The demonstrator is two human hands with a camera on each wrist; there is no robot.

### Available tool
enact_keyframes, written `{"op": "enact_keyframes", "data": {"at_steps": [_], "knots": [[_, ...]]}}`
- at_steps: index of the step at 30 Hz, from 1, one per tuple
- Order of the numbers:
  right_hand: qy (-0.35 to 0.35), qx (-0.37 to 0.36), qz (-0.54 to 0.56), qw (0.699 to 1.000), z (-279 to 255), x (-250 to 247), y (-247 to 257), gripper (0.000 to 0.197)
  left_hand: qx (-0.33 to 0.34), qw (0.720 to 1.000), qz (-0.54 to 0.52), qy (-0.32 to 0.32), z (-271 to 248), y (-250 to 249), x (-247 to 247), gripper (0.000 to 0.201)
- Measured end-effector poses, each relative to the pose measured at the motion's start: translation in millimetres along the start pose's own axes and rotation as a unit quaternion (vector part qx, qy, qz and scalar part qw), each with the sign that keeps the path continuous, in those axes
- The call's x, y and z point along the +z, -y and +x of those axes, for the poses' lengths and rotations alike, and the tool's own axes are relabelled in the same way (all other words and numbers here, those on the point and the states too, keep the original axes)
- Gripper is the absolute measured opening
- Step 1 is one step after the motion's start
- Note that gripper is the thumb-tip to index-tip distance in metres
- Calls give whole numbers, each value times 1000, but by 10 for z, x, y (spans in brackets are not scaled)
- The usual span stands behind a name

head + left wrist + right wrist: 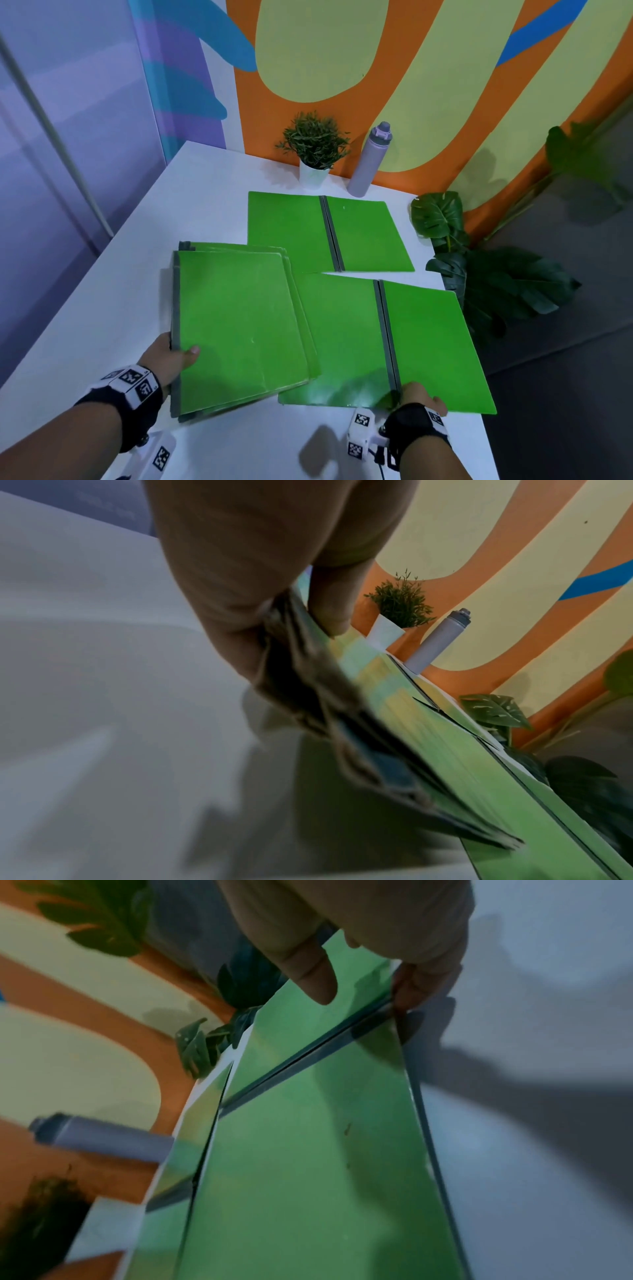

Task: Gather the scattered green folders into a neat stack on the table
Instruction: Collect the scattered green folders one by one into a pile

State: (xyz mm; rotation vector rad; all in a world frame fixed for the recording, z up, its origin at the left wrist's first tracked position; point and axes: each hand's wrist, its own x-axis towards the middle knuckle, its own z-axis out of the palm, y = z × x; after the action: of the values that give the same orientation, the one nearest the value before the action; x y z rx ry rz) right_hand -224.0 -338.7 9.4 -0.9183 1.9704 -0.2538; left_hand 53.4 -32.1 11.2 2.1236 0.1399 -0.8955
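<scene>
A pile of several closed green folders with grey spines lies left of centre on the white table. My left hand grips its spine edge, thumb on top; the left wrist view shows the fingers pinching the pile. To its right an open green folder lies flat, partly under the pile. My right hand pinches its near edge by the grey spine; in the right wrist view the thumb lies on the green cover. A second open green folder lies behind.
A small potted plant and a lilac bottle stand at the table's back edge by the painted wall. Large leafy plants stand on the floor off the table's right edge.
</scene>
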Motion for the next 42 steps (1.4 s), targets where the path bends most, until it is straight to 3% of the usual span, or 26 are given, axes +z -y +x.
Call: {"op": "enact_keyframes", "data": {"at_steps": [4,7,10,14,17,20,22,24,27,30,34,36,39,42], "knots": [[23,-38,177,983,-83,81,188,72,-31,999,-40,8,132,146,66,63],[14,-107,233,967,-226,140,329,47,-51,994,-93,27,278,273,100,65],[10,-193,320,927,-560,87,618,36,-54,991,-116,30,437,357,116,61],[38,-348,362,864,-1149,0,991,34,-48,987,-147,50,609,415,148,69],[83,-450,360,813,-1577,15,1110,31,-27,987,-146,52,206,89,118,57],[149,-527,296,783,-1859,179,1029,35,-29,985,-160,57,107,17,130,58],[210,-528,234,789,-1914,381,838,40,-35,980,-180,73,196,81,162,70],[264,-501,164,808,-1901,580,594,45,-60,971,-213,91,61,-15,173,76],[371,-428,31,823,-1793,820,147,55,-94,958,-240,123,-127,-156,200,103],[452,-358,-71,814,-1614,1026,-287,51,-98,964,-211,126,-154,-213,220,121],[493,-316,-237,775,-1418,1123,-440,57,-61,996,-36,50,-112,-171,267,131],[495,-317,-299,752,-1345,1140,-351,55,-53,999,11,7,-59,-117,283,115],[389,-417,-338,749,-1211,1243,-7,40,-52,998,-4,-26,10,-68,278,89],[300,-462,-349,758,-1008,1378,500,36,-30,998,-21,-42,32,-61,228,85]]}}
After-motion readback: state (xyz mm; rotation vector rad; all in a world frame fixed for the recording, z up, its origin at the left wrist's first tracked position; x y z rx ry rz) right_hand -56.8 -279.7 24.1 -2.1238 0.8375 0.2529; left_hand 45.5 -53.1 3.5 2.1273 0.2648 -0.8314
